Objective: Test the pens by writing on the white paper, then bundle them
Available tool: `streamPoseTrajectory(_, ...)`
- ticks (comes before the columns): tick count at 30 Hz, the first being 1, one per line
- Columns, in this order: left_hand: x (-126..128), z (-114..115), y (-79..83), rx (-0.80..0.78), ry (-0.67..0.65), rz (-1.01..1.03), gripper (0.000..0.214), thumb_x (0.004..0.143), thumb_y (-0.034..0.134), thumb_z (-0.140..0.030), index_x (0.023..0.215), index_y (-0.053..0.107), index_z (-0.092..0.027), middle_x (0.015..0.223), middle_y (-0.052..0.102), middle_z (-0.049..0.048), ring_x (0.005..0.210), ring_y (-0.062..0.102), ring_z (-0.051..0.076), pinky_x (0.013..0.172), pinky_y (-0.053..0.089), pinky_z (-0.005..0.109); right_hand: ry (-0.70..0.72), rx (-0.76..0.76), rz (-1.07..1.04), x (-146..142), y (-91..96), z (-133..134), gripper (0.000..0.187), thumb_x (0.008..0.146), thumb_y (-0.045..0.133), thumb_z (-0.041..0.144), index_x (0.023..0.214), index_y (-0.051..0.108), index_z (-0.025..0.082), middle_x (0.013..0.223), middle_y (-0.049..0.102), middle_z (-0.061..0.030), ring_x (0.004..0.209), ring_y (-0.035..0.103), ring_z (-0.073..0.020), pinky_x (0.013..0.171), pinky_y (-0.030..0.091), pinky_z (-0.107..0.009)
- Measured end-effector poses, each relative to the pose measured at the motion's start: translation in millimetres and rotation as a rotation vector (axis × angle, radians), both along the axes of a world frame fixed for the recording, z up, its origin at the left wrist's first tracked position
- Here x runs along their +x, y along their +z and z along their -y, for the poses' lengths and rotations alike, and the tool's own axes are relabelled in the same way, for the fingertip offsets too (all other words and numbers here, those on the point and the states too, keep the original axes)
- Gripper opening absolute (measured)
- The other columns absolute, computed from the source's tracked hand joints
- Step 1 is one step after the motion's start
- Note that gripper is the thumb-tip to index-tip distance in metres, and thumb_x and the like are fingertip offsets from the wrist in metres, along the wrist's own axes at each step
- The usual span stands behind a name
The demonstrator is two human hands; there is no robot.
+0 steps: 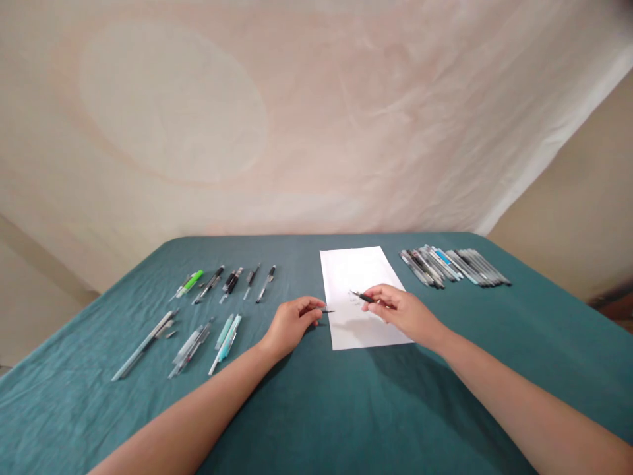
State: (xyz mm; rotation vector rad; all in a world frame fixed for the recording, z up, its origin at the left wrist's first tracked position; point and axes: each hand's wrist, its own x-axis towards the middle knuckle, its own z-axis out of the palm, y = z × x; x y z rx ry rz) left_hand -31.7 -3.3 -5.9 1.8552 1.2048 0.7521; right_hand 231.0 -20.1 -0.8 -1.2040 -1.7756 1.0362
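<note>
My left hand (295,321) is closed at the left edge of a white sheet of paper (366,264). Its thumb and fingertips pinch a small dark piece (328,311) that looks like a pen cap, with a thin end pointing right over the sheet. Above the paper's middle, my right hand (403,309) grips a pen (364,297) with a dark grip section. The pen's tip points left and up, near some small dark scribbles on the sheet; whether it touches the paper I cannot tell. The fingers hide the rest of its barrel.
A dense row of pens (452,266) lies right of the paper. To the left are small groups of pens, among them a green one (192,282), a black-capped one (266,285), a long clear one (144,346) and a light-blue one (227,342). A green cloth (316,422) covers the table.
</note>
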Motion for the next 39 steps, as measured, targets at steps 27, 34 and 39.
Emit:
streamPoseTrajectory(27,0,8,7.7,-0.121,-0.224,-0.103,0.029,0.085,0.047,-0.041,0.075,0.061,-0.017,0.057,0.061,-0.0026,0.053,0.051,0.010,0.055,0.036,0.020,0.128,0.508,0.539,-16,-10.8,13,0.027,0.093,0.045,0.033,0.107,0.066,0.025,0.085,0.068,-0.0037,0.079,0.061,-0.0176,0.070,0.045,-0.029)
streamPoseTrajectory(34,-1,8,8.0,-0.179,-0.235,-0.079,0.034,0.085,0.044,-0.045,0.073,0.059,-0.017,0.052,0.056,-0.0037,0.050,0.047,0.010,0.054,0.035,0.020,0.124,0.542,0.541,-17,-10.0,17,0.028,0.094,0.042,0.033,0.107,0.066,0.025,0.081,0.068,-0.0040,0.071,0.060,-0.0164,0.064,0.042,-0.028)
streamPoseTrajectory(39,-2,10,10.9,-0.245,-0.299,-0.056,0.031,0.084,0.045,-0.042,0.073,0.059,-0.017,0.051,0.054,-0.0040,0.048,0.044,0.009,0.055,0.036,0.020,0.162,0.555,0.503,-17,-6.1,19,0.028,0.094,0.042,0.033,0.103,0.068,0.025,0.079,0.067,-0.0043,0.070,0.060,-0.0164,0.063,0.042,-0.027)
